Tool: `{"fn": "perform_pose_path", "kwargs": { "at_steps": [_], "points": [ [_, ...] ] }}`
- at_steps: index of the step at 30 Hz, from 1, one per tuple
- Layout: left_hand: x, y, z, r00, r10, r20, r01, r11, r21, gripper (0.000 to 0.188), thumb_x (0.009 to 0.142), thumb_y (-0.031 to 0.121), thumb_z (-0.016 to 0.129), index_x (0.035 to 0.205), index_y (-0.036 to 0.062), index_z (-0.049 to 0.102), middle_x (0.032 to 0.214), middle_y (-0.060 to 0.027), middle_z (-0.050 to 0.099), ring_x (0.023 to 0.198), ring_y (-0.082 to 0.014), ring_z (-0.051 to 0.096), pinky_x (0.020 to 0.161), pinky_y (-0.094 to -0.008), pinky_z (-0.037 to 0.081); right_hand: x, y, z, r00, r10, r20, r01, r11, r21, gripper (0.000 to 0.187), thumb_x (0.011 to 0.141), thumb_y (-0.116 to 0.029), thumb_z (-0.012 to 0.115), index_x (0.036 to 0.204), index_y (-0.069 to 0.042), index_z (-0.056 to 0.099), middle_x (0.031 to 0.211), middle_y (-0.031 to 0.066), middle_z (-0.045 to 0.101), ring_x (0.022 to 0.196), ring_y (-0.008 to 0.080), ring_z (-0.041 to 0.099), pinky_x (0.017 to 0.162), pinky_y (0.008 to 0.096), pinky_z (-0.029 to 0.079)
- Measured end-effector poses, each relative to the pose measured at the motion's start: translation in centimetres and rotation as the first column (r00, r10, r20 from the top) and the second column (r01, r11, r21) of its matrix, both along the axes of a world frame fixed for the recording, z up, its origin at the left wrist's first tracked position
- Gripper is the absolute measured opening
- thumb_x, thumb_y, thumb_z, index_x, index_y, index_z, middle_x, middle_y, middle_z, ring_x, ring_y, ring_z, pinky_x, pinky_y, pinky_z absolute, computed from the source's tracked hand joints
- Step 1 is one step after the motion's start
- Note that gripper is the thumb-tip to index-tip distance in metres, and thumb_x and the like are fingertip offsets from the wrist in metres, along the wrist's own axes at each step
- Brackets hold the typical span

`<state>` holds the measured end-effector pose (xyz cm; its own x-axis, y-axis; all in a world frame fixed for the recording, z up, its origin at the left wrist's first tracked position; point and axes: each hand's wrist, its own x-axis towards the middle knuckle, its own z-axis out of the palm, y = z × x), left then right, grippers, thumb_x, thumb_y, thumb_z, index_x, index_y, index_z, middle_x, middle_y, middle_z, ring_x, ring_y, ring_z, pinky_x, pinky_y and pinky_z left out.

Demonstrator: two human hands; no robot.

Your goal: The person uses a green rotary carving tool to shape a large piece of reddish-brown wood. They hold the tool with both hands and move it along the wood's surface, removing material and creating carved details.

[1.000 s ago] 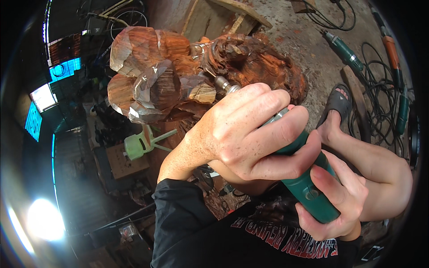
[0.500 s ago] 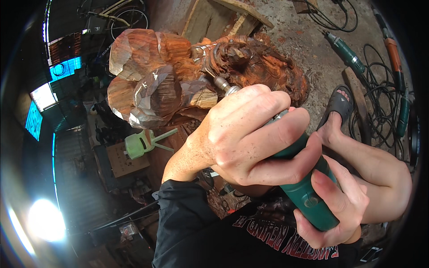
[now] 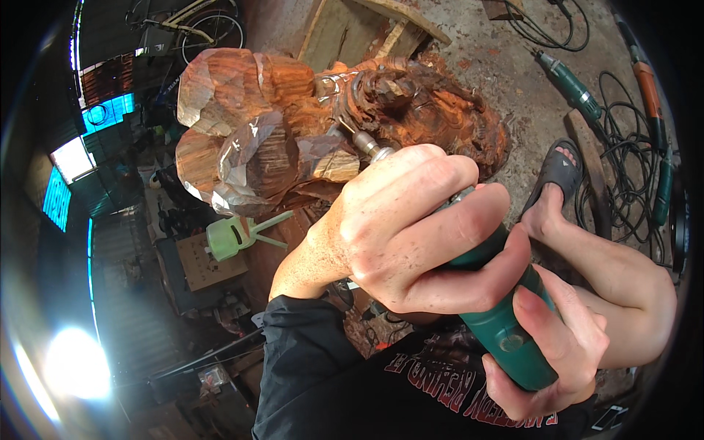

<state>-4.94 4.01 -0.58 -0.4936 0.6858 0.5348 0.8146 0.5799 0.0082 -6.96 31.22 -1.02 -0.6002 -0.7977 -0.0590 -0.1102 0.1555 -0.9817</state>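
A green die grinder (image 3: 506, 341) slants across my lap, its nose pointing up and left. Wrapped round its front part is my left hand (image 3: 411, 227), fingers curled over the body near the metal collet (image 3: 365, 141). My right hand (image 3: 565, 334) grips the rear end, thumb along the side. The thin bit (image 3: 347, 126) reaches the middle of a reddish-brown wood carving (image 3: 242, 147); whether its tip touches the wood, I cannot tell. Rounded, faceted lumps form the carving's left end, while its right side is deeply cut with swirls. My left hand hides part of the lower edge.
Behind the carving stands a wooden stool-like piece (image 3: 345, 37). On the floor at right lie another green power tool (image 3: 568, 84), an orange-and-black tool (image 3: 645, 92), tangled black cables (image 3: 620, 161) and a wood strip (image 3: 587, 154). A pale green plastic chair (image 3: 227, 238) is at left, by a cardboard piece (image 3: 198, 271).
Both hands and the grinder have shifted very slightly down and right in the picture. The grip is the same, and the carving stays in place.
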Motion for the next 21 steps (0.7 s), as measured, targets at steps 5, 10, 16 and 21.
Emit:
{"fn": "perform_pose_path", "kwargs": {
  "at_steps": [5,10,16,21],
  "points": [
    [0.3,0.1,0.0,0.999,0.012,0.039,-0.012,1.000,-0.009,0.039,0.058,0.019,0.075,0.096,0.0122,0.075,0.096,-0.0101,0.064,0.073,-0.0220,0.058,0.053,-0.0316,0.046,-0.7,-0.3,0.7,0.999,0.039,-0.003,-0.039,0.999,0.032,0.044,0.096,-0.014,0.074,0.128,0.016,0.067,0.129,0.0225,0.071,0.120,0.0256,0.071,0.112,0.0320,0.052],
    [0.7,0.1,0.0,0.996,0.007,0.087,-0.005,1.000,-0.023,0.039,0.058,0.019,0.074,0.097,0.0111,0.075,0.097,-0.0111,0.064,0.071,-0.0220,0.057,0.053,-0.0319,0.045,-0.5,0.3,-0.1,0.988,0.008,0.152,-0.019,0.997,0.068,0.046,0.096,-0.015,0.074,0.128,0.016,0.066,0.129,0.0219,0.071,0.120,0.0261,0.071,0.112,0.0331,0.052],
    [0.2,-0.1,-0.5,1.000,-0.016,0.001,0.016,1.000,-0.024,0.042,0.057,0.020,0.073,0.097,0.0106,0.074,0.097,-0.0117,0.064,0.071,-0.0223,0.057,0.054,-0.0321,0.047,-0.9,0.0,-0.4,0.930,-0.018,0.368,-0.020,0.995,0.101,0.042,0.103,-0.015,0.068,0.132,0.014,0.064,0.130,0.0168,0.071,0.120,0.0200,0.069,0.112,0.0292,0.052],
    [0.5,0.0,-0.4,0.999,0.010,0.038,-0.008,0.999,-0.046,0.043,0.055,0.020,0.072,0.098,0.0106,0.074,0.097,-0.0118,0.064,0.071,-0.0222,0.057,0.054,-0.0321,0.047,-1.1,-0.1,0.1,0.828,-0.078,0.555,-0.015,0.987,0.162,0.038,0.109,-0.015,0.063,0.136,0.012,0.063,0.130,0.0125,0.070,0.120,0.0149,0.067,0.111,0.0260,0.052]
  ]
}}
